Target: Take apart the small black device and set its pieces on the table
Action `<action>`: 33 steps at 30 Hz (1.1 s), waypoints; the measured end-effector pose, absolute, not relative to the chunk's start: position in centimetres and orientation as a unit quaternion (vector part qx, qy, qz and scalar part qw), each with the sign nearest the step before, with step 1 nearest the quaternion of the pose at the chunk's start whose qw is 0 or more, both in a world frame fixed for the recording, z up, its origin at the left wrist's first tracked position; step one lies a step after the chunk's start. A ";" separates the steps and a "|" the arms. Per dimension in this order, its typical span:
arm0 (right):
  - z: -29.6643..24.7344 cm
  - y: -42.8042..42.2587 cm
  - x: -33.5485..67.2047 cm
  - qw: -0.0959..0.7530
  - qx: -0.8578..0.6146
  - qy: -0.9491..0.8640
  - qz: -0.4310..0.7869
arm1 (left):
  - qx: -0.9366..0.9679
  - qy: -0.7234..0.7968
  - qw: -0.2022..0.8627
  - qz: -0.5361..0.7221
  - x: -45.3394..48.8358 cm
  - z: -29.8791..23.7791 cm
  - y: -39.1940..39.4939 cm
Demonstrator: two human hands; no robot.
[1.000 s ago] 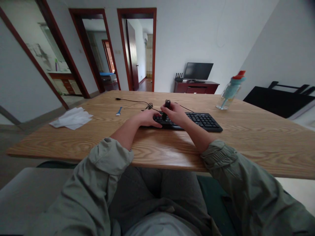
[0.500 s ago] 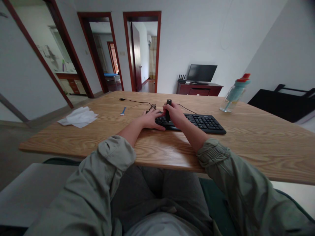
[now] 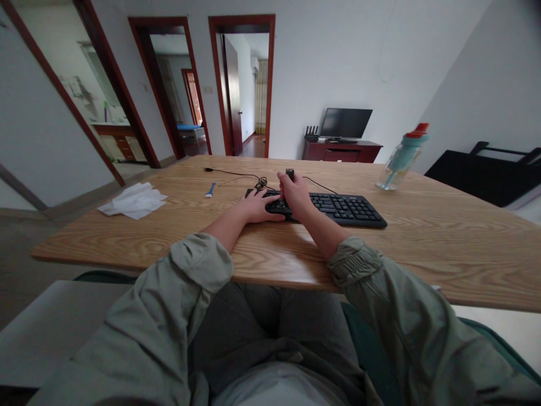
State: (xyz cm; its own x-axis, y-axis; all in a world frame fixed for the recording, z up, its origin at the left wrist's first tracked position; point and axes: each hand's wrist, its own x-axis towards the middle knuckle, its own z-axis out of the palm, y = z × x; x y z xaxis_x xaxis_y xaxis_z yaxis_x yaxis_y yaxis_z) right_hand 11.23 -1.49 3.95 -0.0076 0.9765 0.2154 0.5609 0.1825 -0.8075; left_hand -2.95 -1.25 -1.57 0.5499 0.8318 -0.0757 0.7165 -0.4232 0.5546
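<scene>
Head: right fingers (image 3: 280,177) grasp black object (image 3: 289,173); left fingers (image 3: 271,199), now splayed wider, touch keyboard (image 3: 350,210).

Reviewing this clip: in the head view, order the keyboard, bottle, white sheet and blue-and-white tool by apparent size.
1. Keyboard
2. White sheet and bottle: too alike to rank
3. Blue-and-white tool

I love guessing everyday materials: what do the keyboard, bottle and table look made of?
Keyboard: probably matte black plastic, judging by its dull dark keys. Bottle: likely clear plastic, perhaps glass, being see-through. Table: wood or wood-look laminate, with visible grain and soft sheen.
</scene>
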 end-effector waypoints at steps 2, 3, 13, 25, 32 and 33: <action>3.7 -1.3 11.0 0.455 -0.581 -0.623 0.258 | 0.838 0.465 0.269 0.097 -2.9 -1.6 -1.4; 3.5 -1.3 10.9 0.484 -0.580 -0.603 0.257 | 0.838 0.466 0.267 0.094 -2.9 -1.6 -1.5; 3.2 -0.7 10.4 0.521 -0.584 -0.574 0.240 | 0.836 0.473 0.265 0.082 -2.8 -1.4 -1.7; 3.2 -0.8 10.3 0.524 -0.598 -0.575 0.192 | 0.841 0.466 0.262 0.081 -2.7 -1.7 -1.4; 3.5 -1.1 10.1 0.525 -0.601 -0.585 0.147 | 0.855 0.444 0.251 0.093 -2.9 -1.6 -1.6; 3.6 -1.2 10.0 0.525 -0.601 -0.585 0.142 | 0.854 0.445 0.253 0.093 -2.9 -1.6 -1.6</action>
